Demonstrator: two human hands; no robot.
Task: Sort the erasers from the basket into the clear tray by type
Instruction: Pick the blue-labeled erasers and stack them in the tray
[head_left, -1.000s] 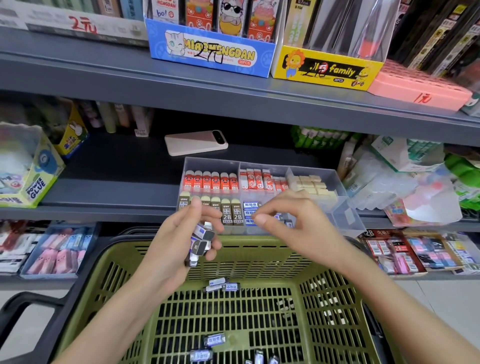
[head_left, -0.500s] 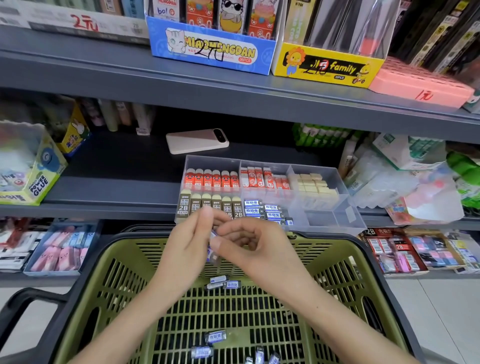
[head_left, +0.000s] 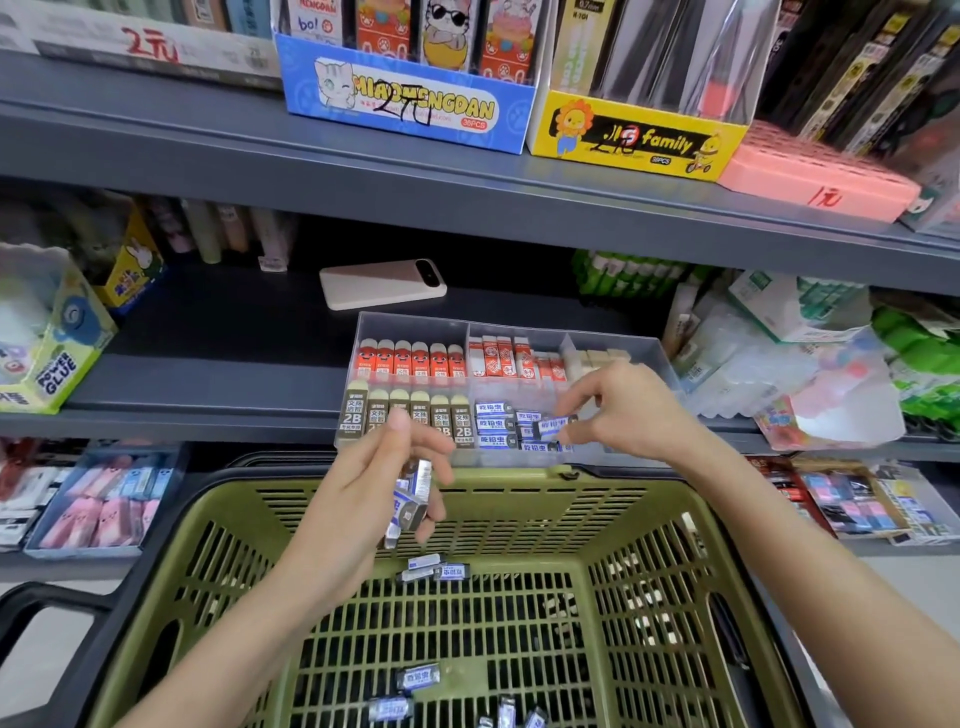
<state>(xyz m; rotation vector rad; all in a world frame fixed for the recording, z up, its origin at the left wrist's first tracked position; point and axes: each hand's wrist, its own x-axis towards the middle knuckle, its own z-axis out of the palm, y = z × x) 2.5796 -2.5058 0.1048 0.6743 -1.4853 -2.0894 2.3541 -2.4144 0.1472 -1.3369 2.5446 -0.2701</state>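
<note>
- The right hand (head_left: 623, 410) pinches one blue-labelled eraser (head_left: 553, 425) between thumb and fingertips, its other fingers loosely curled, right over the front middle compartment of the clear tray (head_left: 519, 326).
- The left hand (head_left: 374, 499) is curled round a small bunch of erasers (head_left: 413, 496) of what looks like the same kind, held above the back rim of the basket (head_left: 519, 483).
- To do this step well, I'd say the eraser should go down flat, label up and parallel to the blue-labelled stack (head_left: 493, 426) already lying there, snug against its neighbours so the rows stay neat.
- It should stay out of the 2B erasers (head_left: 405, 415) in the next compartment to the left, since the sorting is by type.
- A light release is wise; a push could nudge the stack askew.
- The left hand would do best to stay close by, so the next eraser is a short reach away.
- More loose erasers (head_left: 434, 569) lie on the basket floor, with others nearer the front edge, so plenty of the job seems left.
- The tray sits on the grey shelf (head_left: 208, 384) just behind the basket.
- Half a second ago both hands met over the basket rim, the right fingers plucking from the left hand's bunch; now the right hand has gone up to the tray with one eraser, and the left has barely shifted.
</note>
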